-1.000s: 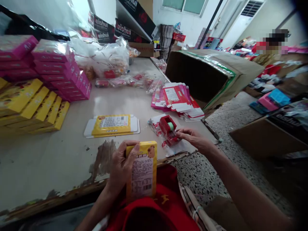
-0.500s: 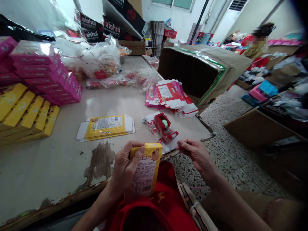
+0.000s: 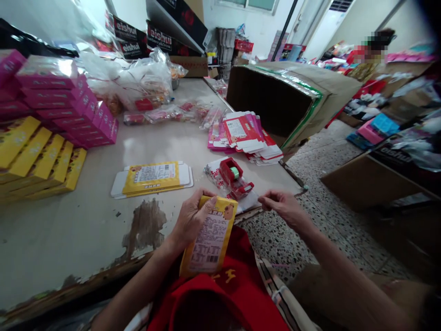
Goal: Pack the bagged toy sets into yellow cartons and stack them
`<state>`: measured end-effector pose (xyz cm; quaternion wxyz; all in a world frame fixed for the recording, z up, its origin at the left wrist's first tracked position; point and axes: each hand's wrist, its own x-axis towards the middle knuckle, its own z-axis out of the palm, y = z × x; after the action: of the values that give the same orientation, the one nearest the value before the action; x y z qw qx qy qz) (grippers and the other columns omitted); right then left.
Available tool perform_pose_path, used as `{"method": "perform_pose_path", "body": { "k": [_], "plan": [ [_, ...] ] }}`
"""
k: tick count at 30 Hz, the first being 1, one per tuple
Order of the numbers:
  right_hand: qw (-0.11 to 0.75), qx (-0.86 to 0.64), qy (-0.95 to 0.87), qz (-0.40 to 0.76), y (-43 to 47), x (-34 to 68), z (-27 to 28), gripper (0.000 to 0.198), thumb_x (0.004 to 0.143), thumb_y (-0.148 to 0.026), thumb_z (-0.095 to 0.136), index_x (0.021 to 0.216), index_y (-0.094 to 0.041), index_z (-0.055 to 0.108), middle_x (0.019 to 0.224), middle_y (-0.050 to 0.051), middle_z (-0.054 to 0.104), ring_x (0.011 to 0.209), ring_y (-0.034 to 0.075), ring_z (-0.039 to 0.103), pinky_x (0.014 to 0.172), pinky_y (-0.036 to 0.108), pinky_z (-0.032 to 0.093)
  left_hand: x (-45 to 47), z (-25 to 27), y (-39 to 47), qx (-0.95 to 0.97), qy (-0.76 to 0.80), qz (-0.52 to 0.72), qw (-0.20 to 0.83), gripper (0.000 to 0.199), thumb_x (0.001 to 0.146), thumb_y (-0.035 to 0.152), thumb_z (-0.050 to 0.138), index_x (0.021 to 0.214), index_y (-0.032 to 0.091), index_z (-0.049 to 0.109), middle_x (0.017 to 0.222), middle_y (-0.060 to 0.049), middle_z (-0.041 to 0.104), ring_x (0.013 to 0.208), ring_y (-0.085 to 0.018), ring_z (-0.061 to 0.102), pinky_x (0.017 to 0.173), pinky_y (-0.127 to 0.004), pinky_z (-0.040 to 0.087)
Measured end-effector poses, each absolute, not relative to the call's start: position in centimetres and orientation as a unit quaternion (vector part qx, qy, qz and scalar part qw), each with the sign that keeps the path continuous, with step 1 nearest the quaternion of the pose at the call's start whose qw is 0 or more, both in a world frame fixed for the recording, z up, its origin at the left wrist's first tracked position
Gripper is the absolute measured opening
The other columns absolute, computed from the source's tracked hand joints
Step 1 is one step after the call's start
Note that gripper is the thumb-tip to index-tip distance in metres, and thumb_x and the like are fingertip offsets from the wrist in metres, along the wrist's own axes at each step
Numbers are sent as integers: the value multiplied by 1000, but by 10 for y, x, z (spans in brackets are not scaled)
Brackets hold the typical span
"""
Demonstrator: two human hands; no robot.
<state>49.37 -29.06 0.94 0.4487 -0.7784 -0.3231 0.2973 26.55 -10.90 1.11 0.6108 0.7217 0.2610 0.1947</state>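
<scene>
My left hand point(image 3: 193, 218) grips a yellow printed carton point(image 3: 212, 236) by its upper left side, thumb across its face. The carton is tilted over my lap, its panel of small print facing me. To its right, my right hand point(image 3: 280, 207) is closed in a pinch at the table edge; whatever its fingertips hold is too small to make out. Between and beyond my hands, a red tape dispenser point(image 3: 236, 177) with a light green roll rests on a clear plastic bag with red print point(image 3: 215, 172). Flattened yellow cartons point(image 3: 151, 178) lie stacked at the left.
Stacks of pink boxes point(image 3: 69, 105) and yellow boxes point(image 3: 41, 151) stand at the left. Flat red cartons point(image 3: 241, 131) lie before a large open cardboard box point(image 3: 330, 87). Filled plastic bags point(image 3: 138, 82) sit at the back. Another person point(image 3: 367, 64) is far right.
My left hand has raised the yellow carton slightly and tilted its top to the right. My right hand has shifted a little up and right, still pinched.
</scene>
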Motion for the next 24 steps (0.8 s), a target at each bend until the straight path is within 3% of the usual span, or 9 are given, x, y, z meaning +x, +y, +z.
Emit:
{"method": "perform_pose_path", "body": {
  "k": [4, 8, 12, 16, 20, 22, 24],
  "plan": [
    [301, -718, -520, 350, -270, 483, 76, 25, 91, -42, 68, 81, -19, 73, 68, -1, 64, 63, 14, 54, 59, 28, 39, 278, 4, -111, 723, 229, 189, 624, 41, 100, 57, 49, 94, 19, 63, 70, 2, 58, 61, -13, 51, 54, -22, 38],
    [130, -659, -667, 323, -221, 468, 117, 14, 91, -26, 68, 80, -20, 74, 69, -2, 65, 62, 12, 53, 58, 27, 35, 281, 6, -113, 731, 205, 192, 622, 51, 102, 62, 39, 96, 19, 66, 72, 1, 60, 64, -15, 53, 56, -23, 40],
    [8, -635, -733, 243, -186, 456, 123, 17, 85, -14, 68, 70, -20, 72, 59, -2, 58, 54, 10, 42, 55, 30, 28, 278, 9, -112, 729, 194, 202, 625, 44, 99, 60, 50, 93, 18, 64, 72, 2, 60, 64, -13, 52, 58, -22, 40],
    [-12, -608, -765, 211, -169, 453, 115, 18, 78, -12, 72, 61, -19, 70, 57, -1, 58, 53, 10, 36, 55, 32, 25, 277, 3, -110, 704, 189, 207, 653, 41, 81, 53, 79, 98, 19, 62, 82, 1, 69, 71, -14, 59, 61, -22, 44],
    [1, -646, -713, 274, -162, 456, 114, 16, 75, -18, 79, 61, -21, 73, 52, -2, 60, 50, 10, 43, 51, 31, 26, 268, 5, -108, 657, 173, 184, 711, 41, 79, 46, 83, 99, 19, 61, 87, -1, 71, 74, -15, 64, 65, -24, 49],
    [53, -665, -666, 335, -161, 456, 113, 16, 72, -26, 85, 64, -22, 72, 51, -3, 60, 49, 11, 48, 48, 28, 28, 260, 12, -109, 620, 159, 159, 752, 43, 76, 42, 85, 101, 19, 58, 85, -1, 70, 71, -15, 64, 63, -24, 49],
    [136, -662, -608, 417, -161, 453, 109, 33, 59, -35, 95, 71, -22, 67, 54, -5, 62, 49, 12, 53, 45, 25, 31, 251, 20, -112, 592, 141, 153, 778, 49, 71, 35, 90, 101, 21, 55, 86, 0, 68, 70, -13, 62, 60, -22, 49]
  ]
}}
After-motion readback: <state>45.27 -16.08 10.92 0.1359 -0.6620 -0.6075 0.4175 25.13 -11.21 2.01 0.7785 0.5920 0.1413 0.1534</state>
